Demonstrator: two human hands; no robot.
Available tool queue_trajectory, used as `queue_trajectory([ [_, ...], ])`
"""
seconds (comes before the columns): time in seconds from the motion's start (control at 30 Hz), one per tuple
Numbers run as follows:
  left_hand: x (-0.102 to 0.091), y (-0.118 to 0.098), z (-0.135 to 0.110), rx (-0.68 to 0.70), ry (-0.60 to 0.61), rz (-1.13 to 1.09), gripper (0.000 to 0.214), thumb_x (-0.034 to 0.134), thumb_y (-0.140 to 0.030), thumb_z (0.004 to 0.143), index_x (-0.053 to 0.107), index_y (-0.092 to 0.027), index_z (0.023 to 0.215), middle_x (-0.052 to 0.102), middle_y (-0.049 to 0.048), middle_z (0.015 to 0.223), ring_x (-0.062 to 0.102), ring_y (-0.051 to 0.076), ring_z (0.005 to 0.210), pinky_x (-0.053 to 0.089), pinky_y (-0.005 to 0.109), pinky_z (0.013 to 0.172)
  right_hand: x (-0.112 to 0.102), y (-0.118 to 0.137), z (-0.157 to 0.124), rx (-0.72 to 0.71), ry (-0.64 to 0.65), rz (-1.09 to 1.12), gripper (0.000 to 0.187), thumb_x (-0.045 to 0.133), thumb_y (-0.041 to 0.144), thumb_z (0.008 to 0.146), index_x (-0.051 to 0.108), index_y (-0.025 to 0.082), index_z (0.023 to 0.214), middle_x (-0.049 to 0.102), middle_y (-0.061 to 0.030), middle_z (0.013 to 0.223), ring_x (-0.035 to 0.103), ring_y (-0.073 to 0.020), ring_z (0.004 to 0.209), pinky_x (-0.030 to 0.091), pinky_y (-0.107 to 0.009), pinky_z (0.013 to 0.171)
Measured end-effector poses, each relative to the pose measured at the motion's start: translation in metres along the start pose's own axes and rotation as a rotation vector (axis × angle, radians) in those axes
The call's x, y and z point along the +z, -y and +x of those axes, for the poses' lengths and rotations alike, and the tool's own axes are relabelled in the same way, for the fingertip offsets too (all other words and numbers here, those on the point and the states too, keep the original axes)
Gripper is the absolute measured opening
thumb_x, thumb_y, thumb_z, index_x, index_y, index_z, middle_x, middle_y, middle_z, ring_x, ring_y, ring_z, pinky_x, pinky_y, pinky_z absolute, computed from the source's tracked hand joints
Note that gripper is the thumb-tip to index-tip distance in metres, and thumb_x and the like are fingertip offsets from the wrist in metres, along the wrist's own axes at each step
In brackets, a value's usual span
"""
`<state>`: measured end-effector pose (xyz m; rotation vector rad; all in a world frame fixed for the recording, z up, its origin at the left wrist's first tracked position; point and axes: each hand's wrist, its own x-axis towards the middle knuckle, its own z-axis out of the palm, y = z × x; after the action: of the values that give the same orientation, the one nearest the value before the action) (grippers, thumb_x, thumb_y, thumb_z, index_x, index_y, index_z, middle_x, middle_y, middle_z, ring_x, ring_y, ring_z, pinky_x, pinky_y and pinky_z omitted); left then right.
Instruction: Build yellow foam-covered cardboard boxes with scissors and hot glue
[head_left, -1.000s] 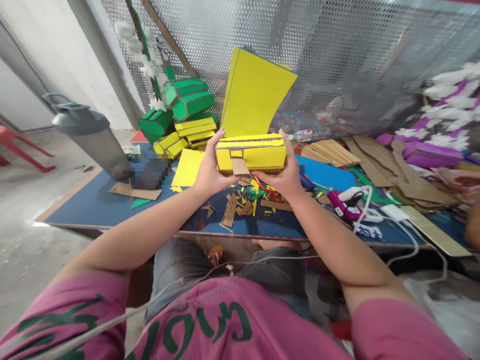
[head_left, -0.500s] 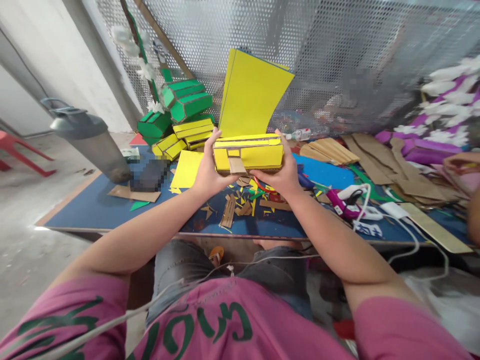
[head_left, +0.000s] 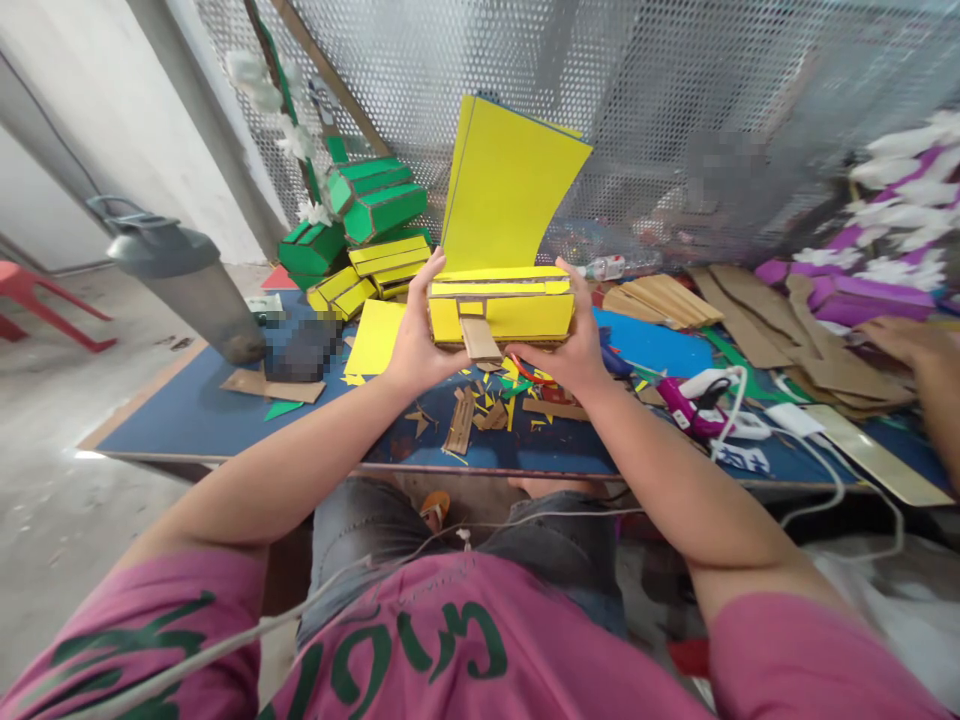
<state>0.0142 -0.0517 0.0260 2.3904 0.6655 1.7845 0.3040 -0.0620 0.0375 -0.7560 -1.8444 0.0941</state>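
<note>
A yellow paper-covered cardboard box is held up over the table between my two hands. My left hand clasps its left end, fingers behind and thumb under the front. The right end is gripped by my right hand in the same way. From a small opening in the box's front a brown cardboard strip sticks out and slants downward. Behind the box stands a tall yellow sheet. Yellow and brown cardboard scraps lie below my hands.
On the left stand a grey shaker bottle, green boxes and smaller yellow boxes. At right lie a purple glue gun, a white cable, brown cardboard pieces and a blue sheet. Another person's hand reaches in from the right.
The box stays between my hands, shifted very slightly to the right in view. At the far right, the other person's hand has come further into sight beside the purple piece.
</note>
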Motion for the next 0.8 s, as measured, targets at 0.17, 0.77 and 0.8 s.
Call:
queue_trajectory([
  [0.17, 0.002, -0.001, 0.000, -0.011, -0.010, -0.001, 0.141, 0.084, -0.103, 0.068, 0.023, -0.039, 0.178, 0.029, 0.0227, 0.192, 0.032, 0.050, 0.181, 0.033, 0.078, 0.145, 0.002, 0.001, 0.000, 0.021, 0.005, 0.037, 0.142, 0.094, 0.093, 0.071, 0.027, 0.039, 0.183, 0.044, -0.0150, 0.186, 0.040, -0.0494, 0.176, 0.035, -0.074, 0.145],
  [0.77, -0.022, 0.025, 0.007, -0.007, 0.158, -0.156, 0.121, 0.091, -0.086, 0.080, 0.034, -0.041, 0.178, 0.042, 0.0189, 0.188, 0.043, 0.047, 0.176, 0.039, 0.069, 0.143, -0.019, -0.006, 0.007, 0.236, 0.155, 0.258, 0.141, 0.105, 0.090, 0.054, 0.043, 0.047, 0.173, 0.049, -0.0101, 0.179, 0.055, -0.0506, 0.163, 0.067, -0.066, 0.122],
  [0.8, -0.022, 0.024, 0.007, -0.010, 0.158, -0.161, 0.120, 0.092, -0.085, 0.080, 0.036, -0.040, 0.177, 0.042, 0.0193, 0.188, 0.044, 0.046, 0.175, 0.040, 0.069, 0.142, -0.019, -0.008, 0.007, 0.233, 0.152, 0.266, 0.139, 0.107, 0.088, 0.054, 0.044, 0.047, 0.172, 0.048, -0.0098, 0.179, 0.054, -0.0508, 0.164, 0.067, -0.066, 0.122],
])
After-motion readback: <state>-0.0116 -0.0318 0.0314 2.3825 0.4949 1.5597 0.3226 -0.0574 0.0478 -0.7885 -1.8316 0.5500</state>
